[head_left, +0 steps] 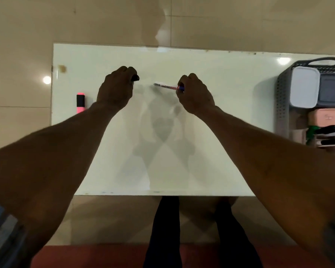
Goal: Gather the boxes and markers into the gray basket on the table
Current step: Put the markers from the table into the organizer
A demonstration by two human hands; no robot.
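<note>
Glossy beige floor tiles surround a smooth white rectangular table [211, 78], its top shiny enough to mirror the ceiling lights. Over at three o'clock on the table sits the gray basket [282, 105], plastic with perforated walls and a loop handle. Inside it lie a white rounded-corner box [305, 87], a gray box [332, 89] beside it, a peach box [325, 117] below those, and several markers [325, 132] with green, black and blue parts on a further pale box. Near the middle, toward twelve o'clock, the left hand [115, 89] curls its fingers round a black-tipped marker [135, 77]. Just beside it, the right hand [194, 93] pinches the blue end of a white marker [166, 86] lying level over the tabletop. At nine o'clock a stubby pink highlighter [80, 102] with a black band rests flat near the table's edge.
</note>
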